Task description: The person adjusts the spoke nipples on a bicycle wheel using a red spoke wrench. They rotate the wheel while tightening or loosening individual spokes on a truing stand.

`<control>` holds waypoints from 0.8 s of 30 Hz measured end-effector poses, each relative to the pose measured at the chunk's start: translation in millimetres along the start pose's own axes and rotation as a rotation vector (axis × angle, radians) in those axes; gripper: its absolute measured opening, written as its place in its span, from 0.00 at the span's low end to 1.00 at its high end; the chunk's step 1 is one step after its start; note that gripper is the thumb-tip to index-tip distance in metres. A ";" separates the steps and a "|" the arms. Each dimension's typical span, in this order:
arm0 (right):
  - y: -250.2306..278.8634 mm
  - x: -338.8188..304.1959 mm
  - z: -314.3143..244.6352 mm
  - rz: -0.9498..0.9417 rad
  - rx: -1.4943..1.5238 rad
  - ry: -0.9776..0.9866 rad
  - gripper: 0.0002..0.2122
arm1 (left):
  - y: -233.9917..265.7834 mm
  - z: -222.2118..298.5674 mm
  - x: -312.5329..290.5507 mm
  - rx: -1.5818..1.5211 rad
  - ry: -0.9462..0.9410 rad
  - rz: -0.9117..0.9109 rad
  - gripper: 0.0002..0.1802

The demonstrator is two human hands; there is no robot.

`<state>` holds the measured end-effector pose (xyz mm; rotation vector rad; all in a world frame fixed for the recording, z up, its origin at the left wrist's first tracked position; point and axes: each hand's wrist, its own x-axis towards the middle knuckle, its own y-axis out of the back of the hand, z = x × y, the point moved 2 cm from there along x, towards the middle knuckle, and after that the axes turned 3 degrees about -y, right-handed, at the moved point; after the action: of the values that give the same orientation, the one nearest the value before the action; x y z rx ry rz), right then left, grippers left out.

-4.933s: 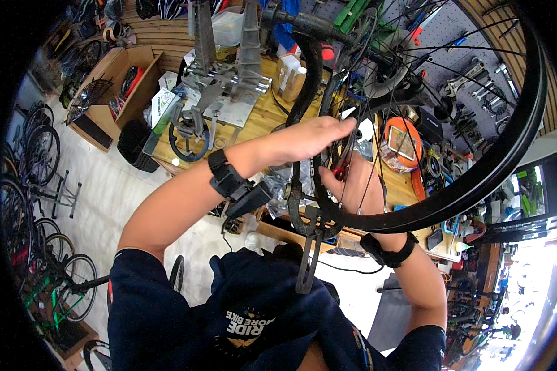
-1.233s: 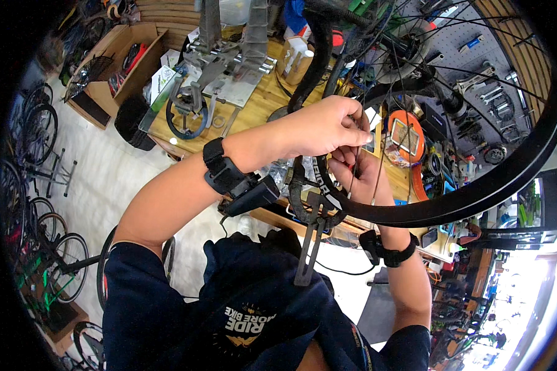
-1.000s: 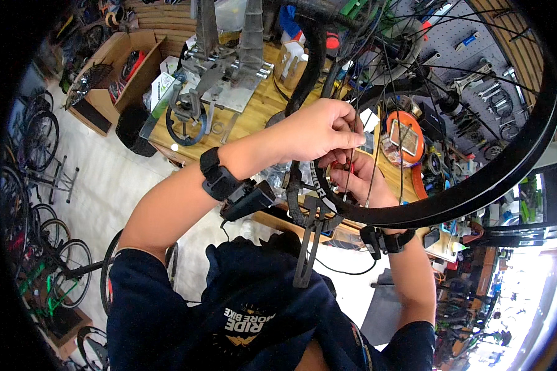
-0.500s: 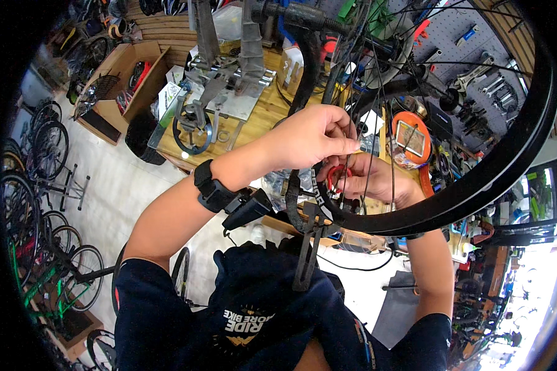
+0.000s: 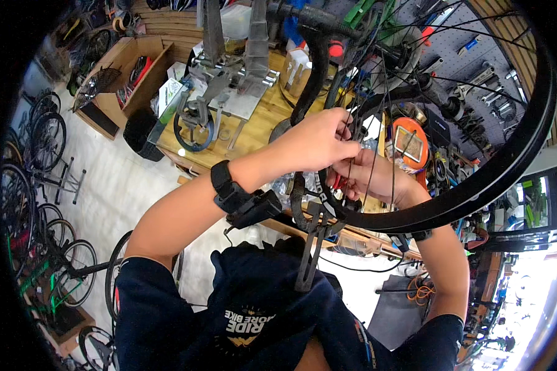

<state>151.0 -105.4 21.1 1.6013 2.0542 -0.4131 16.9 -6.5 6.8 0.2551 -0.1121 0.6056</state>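
A black-rimmed bicycle wheel (image 5: 442, 214) stands before me with thin dark spokes. My left hand (image 5: 319, 141) is closed in a pinch at a spoke, thumb and fingertips pressed together. Just below and to the right, my right hand (image 5: 377, 176) reaches among the spokes near the rim, its fingers closed round a small red spoke wrench (image 5: 336, 180). Most of that wrench is hidden by the fingers. The fingertips of both hands nearly meet. The truing stand (image 5: 314, 226) has a slotted metal arm beside the rim, close to my body.
Behind my left hand is a wooden workbench (image 5: 260, 127) with a metal fixture (image 5: 229, 86). An orange round tray (image 5: 410, 145) lies to the right, below a pegboard of tools (image 5: 470, 46). A cardboard box (image 5: 120, 80) and several bicycles (image 5: 49, 148) stand at left.
The red wrench, whose ring shape showed plainly before, is now mostly covered by my right fingers. Both hands stay at the spokes. The view has shifted slightly.
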 end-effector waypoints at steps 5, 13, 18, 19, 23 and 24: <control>-8.7 6.1 -11.8 0.250 -0.583 0.240 0.11 | -3.0 -16.8 3.5 -0.048 -0.020 0.007 0.16; 9.1 8.9 4.5 0.032 -0.383 0.214 0.09 | 2.3 -9.6 6.8 0.091 -0.048 0.004 0.15; 9.5 7.1 -0.3 0.062 -0.447 0.139 0.11 | 5.1 -9.9 6.1 -0.046 -0.047 -0.014 0.17; 14.6 5.6 3.7 -0.022 -0.356 0.152 0.12 | 4.7 -4.6 5.1 -0.081 -0.033 -0.027 0.18; 32.5 12.3 29.3 -0.254 -0.013 0.177 0.12 | 4.1 1.7 6.5 -0.103 -0.034 -0.063 0.21; 29.7 11.3 28.8 -0.282 0.067 0.172 0.13 | 4.2 2.8 6.7 -0.131 -0.035 -0.068 0.21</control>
<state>183.2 -103.5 -7.1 1.4293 2.4331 -0.4607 19.8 -0.3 11.6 0.1421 -0.1759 0.5244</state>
